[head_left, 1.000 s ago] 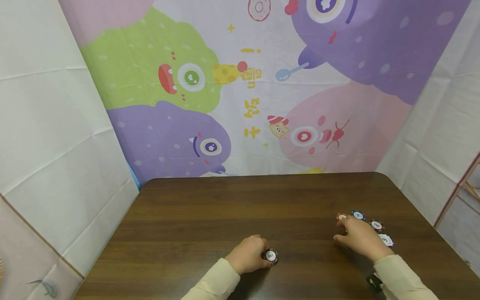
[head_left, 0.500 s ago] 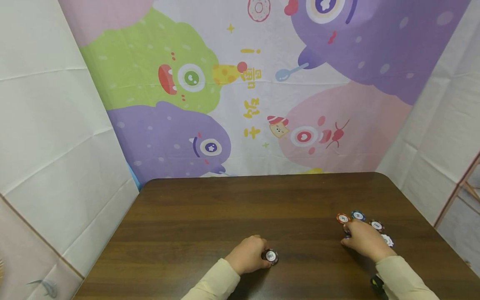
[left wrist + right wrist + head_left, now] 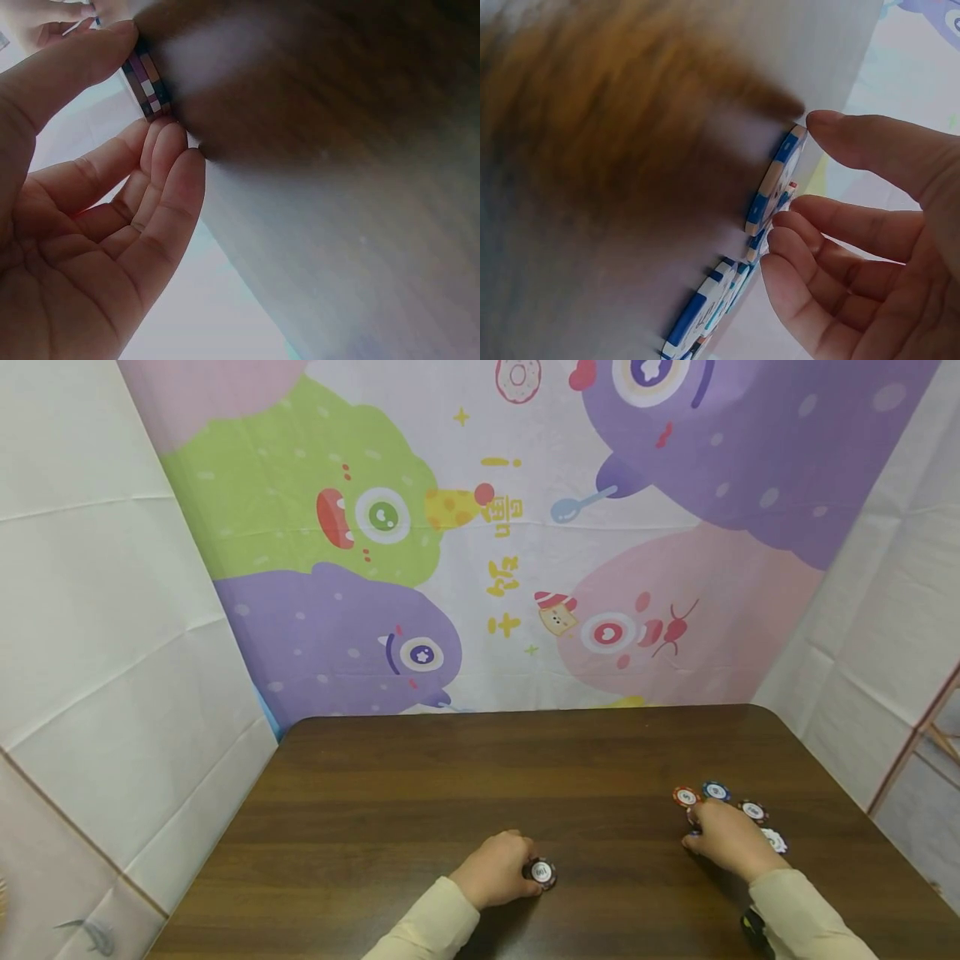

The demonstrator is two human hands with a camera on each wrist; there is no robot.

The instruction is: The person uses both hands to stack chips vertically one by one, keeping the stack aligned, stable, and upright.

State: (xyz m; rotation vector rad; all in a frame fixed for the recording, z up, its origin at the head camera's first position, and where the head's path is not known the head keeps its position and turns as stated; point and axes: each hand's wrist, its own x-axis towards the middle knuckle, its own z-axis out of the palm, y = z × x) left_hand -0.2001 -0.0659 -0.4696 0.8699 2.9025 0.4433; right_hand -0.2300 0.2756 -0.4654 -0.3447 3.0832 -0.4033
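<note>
At the front middle of the table, my left hand [image 3: 495,868] grips a short stack of dark poker chips [image 3: 542,873], the top one with a white centre. In the left wrist view the thumb is on one edge of these chips [image 3: 148,82] and the fingertips on the opposite edge. Towards the right, my right hand [image 3: 731,839] pinches a blue-and-tan poker chip [image 3: 775,180] low over the table, mostly hidden under the hand in the head view. Around it lie a red chip [image 3: 686,797], a blue chip [image 3: 716,791], a dark chip [image 3: 753,812] and a white chip [image 3: 774,841].
The brown wooden table [image 3: 420,777] ends at a rounded back edge. Behind it hangs a cartoon-printed cloth [image 3: 480,568], with pale cloth walls [image 3: 112,568] at both sides. A white-and-blue chip [image 3: 697,307] shows beside the right fingers.
My right hand has shifted slightly right and towards me from a second ago, uncovering more of the red chip; it has held still since half a second ago. My left hand stays put.
</note>
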